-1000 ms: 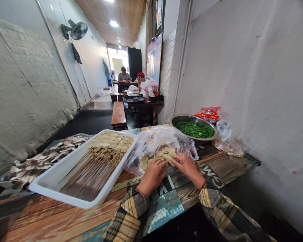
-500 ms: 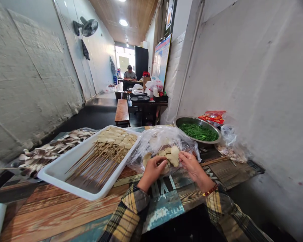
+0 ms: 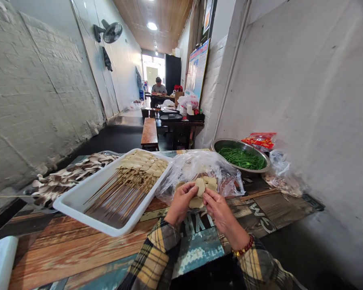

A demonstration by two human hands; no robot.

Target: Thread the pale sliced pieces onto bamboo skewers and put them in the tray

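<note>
My left hand [image 3: 181, 201] is closed, its thumb and fingers pinching a pale, rounded, flat slice [image 3: 200, 187]. The fingers of my right hand [image 3: 219, 207] are pinched at the right edge of that same slice; whether a thin stick is also between them I cannot make out. Behind the hands lies an open clear plastic bag [image 3: 181, 171] with more pale slices [image 3: 211, 183] at its mouth. To the left stands a white tray [image 3: 109, 230] holding several wooden skewers [image 3: 121, 197] with similar pale slices threaded on their far ends.
Left of the tray, grey-and-white mushroom pieces [image 3: 75, 175] lie heaped. A metal bowl [image 3: 268, 166] of green chives [image 3: 242, 158] stands at the back right, beside a red package [image 3: 261, 139] and plastic bags [image 3: 281, 161]. Loose sticks [image 3: 258, 194] lie on the patterned table [image 3: 87, 257]. Another person [image 3: 159, 86] sits far back.
My hands have come closer together, the right one moving left onto the slice now held in my left fingers. The slice formerly in my right fingers has changed position. The view has shifted slightly.
</note>
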